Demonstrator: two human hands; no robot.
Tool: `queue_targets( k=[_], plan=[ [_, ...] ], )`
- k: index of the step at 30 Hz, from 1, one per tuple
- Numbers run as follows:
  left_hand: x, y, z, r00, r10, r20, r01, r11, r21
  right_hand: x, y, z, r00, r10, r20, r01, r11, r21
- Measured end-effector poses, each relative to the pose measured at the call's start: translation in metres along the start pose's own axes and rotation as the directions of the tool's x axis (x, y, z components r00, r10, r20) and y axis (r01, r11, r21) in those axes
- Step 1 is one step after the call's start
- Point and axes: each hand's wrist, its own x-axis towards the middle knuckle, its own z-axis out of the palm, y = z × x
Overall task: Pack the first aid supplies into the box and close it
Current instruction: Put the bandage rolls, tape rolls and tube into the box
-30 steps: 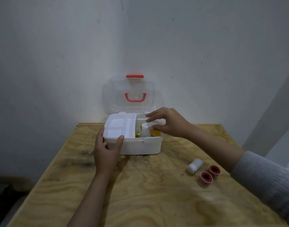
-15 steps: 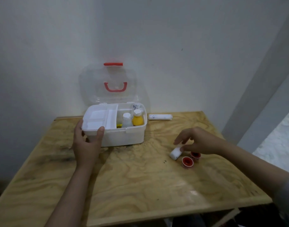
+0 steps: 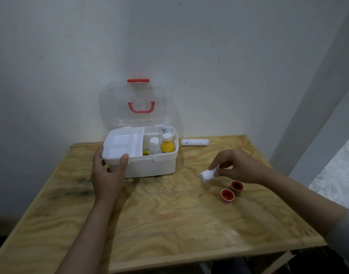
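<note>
A white first aid box point(image 3: 149, 167) stands at the back of the wooden table with its clear lid point(image 3: 134, 103) upright. A white tray sits in its left half; a white bottle point(image 3: 154, 145) and a yellow bottle point(image 3: 167, 144) stand in the right half. My left hand point(image 3: 108, 173) grips the box's front left corner. My right hand point(image 3: 237, 165) pinches a small white gauze roll point(image 3: 208, 175), lifted just above the table to the right of the box. Two red tape rolls point(image 3: 232, 191) lie below that hand. A long white bandage roll point(image 3: 195, 142) lies behind the box's right side.
The wooden table point(image 3: 169, 224) stands against a white wall, its front edge near the bottom of the view. A grey wall edge rises on the right, with pale floor beyond it.
My right hand left the box, moved right and down to the table and picked up the small white roll. The view shifted right. My left hand stayed on the box.
</note>
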Motion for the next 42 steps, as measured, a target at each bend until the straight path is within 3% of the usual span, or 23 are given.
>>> queue_targets(
  k=[9,15,22,32,36,42],
  plan=[
    [0.002,-0.003,-0.002,0.999,-0.042,0.013,0.043,0.998,-0.036,0.049,-0.093,-0.016,0.970,-0.164,-0.179,0.192,0.970,0.148],
    [0.003,-0.001,-0.005,0.997,-0.061,0.043,0.062,0.998,-0.018,0.105,-0.148,0.009,0.935,-0.285,-0.210,0.301,0.952,0.049],
    [0.002,0.008,-0.007,0.996,-0.066,0.053,0.068,0.997,-0.040,0.160,-0.160,0.048,0.971,-0.239,-0.016,0.236,0.966,-0.101],
    [0.002,0.008,-0.007,0.995,-0.081,0.066,0.082,0.997,-0.013,0.176,-0.159,0.066,0.973,-0.210,0.095,0.210,0.978,0.004],
    [0.002,0.008,-0.007,0.994,-0.090,0.065,0.092,0.995,-0.032,0.171,-0.154,0.055,0.973,-0.223,0.051,0.221,0.974,0.050],
    [0.004,0.002,-0.008,0.993,-0.096,0.068,0.097,0.995,-0.021,0.124,-0.132,0.011,0.975,-0.179,-0.128,0.190,0.979,0.077]
  ],
)
